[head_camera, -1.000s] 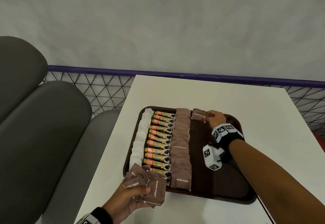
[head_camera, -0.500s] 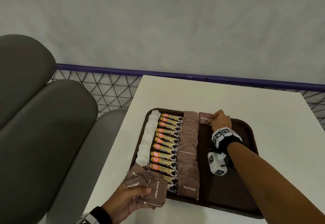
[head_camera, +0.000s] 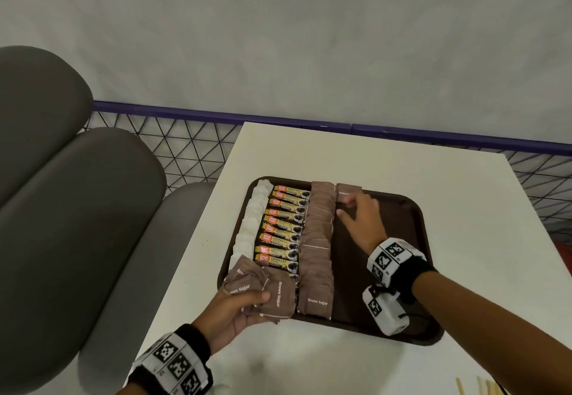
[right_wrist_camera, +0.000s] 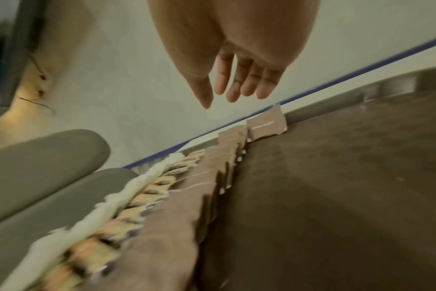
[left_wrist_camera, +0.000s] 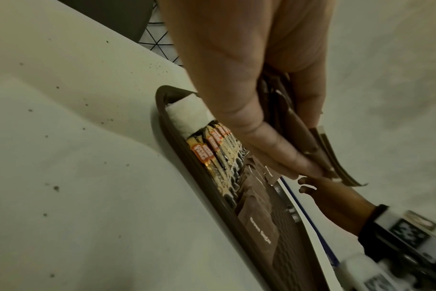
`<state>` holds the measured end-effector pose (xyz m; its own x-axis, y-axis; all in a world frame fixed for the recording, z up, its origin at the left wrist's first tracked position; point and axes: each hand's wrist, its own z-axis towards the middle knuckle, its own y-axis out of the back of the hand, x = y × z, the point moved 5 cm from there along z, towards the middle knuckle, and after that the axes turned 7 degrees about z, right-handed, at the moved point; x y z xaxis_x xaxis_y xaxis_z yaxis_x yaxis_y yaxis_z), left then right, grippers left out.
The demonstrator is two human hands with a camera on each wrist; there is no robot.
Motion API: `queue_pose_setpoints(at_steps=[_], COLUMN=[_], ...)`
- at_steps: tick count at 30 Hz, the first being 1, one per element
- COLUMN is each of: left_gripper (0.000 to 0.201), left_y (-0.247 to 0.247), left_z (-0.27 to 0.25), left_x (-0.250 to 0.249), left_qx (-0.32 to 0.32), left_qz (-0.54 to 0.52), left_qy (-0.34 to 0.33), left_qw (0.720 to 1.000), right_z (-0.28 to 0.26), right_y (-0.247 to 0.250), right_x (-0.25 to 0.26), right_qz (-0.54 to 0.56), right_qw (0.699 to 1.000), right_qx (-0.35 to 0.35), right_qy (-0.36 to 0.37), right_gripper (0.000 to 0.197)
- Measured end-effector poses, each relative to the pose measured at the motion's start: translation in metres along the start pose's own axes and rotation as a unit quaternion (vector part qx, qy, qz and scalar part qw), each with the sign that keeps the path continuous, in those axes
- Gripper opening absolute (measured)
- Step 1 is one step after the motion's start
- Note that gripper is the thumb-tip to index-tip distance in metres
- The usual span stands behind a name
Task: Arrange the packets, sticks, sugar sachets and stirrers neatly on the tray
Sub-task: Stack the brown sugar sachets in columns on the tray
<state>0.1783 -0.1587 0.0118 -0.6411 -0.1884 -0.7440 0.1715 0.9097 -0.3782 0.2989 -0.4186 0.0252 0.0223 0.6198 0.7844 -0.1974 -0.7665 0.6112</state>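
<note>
A dark brown tray (head_camera: 414,218) lies on the white table. It holds a column of white packets (head_camera: 252,224), a column of coffee granule sticks (head_camera: 283,224) and a column of brown sugar sachets (head_camera: 318,249). One lone brown sachet (head_camera: 348,190) lies at the tray's far edge, starting a fourth column; it also shows in the right wrist view (right_wrist_camera: 266,126). My right hand (head_camera: 360,213) hovers just behind it, fingers straight and empty (right_wrist_camera: 234,88). My left hand (head_camera: 238,308) grips a fan of brown sugar sachets (head_camera: 272,295) at the tray's near left corner (left_wrist_camera: 316,149).
Grey padded seats (head_camera: 77,208) stand left of the table. A wire mesh fence with a purple rail (head_camera: 216,116) runs behind. Wooden stirrers (head_camera: 476,388) poke in at the bottom right. The tray's right half (head_camera: 387,270) is bare.
My right hand has let go of the lone brown sachet at the tray's far edge and drawn back toward me with its fingers straight. The left hand still holds its sachets.
</note>
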Motion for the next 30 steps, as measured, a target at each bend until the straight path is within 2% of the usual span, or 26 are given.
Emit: queue_pose_setpoints(at_steps=[3,8,12,16,21,23,27,30], left_gripper=[0.043,0.046,0.037,0.040,0.028,0.028,0.029,0.032], left_y=[-0.006,-0.018,-0.024,-0.026,-0.030,-0.030,-0.029,-0.028], left_z=[0.001,0.000,-0.003,-0.004,-0.002,0.001,0.007,0.011], left_x=[0.002,0.002,-0.001,-0.002,-0.001,0.000,-0.001,-0.006], left_qx=[-0.016,-0.028,-0.031,-0.030,-0.032,-0.035,-0.044,-0.049], left_qz=[-0.006,-0.019,-0.021,-0.013,0.002,-0.003,-0.018,-0.026], left_qy=[-0.008,-0.030,-0.047,-0.054,-0.056,-0.055,-0.053,-0.055], left_qw=[1.000,0.999,0.998,0.998,0.998,0.998,0.997,0.997], right_z=[-0.034,-0.088,-0.112,-0.116,-0.110,-0.106,-0.095,-0.080], right_y=[-0.006,-0.022,-0.035,-0.037,-0.033,-0.031,-0.023,-0.013], right_x=[0.022,0.048,0.052,0.052,0.048,0.045,0.037,0.026], right_qz=[0.096,0.160,0.189,0.217,0.307,0.341,0.440,0.452], right_qw=[0.991,0.944,0.913,0.908,0.886,0.881,0.851,0.857], right_qx=[0.090,0.280,0.343,0.339,0.308,0.275,0.185,0.118], right_qy=[0.012,-0.069,-0.114,-0.115,-0.162,-0.181,-0.221,-0.218], right_gripper=[0.010,0.021,0.029,0.026,0.017,0.017,0.015,0.013])
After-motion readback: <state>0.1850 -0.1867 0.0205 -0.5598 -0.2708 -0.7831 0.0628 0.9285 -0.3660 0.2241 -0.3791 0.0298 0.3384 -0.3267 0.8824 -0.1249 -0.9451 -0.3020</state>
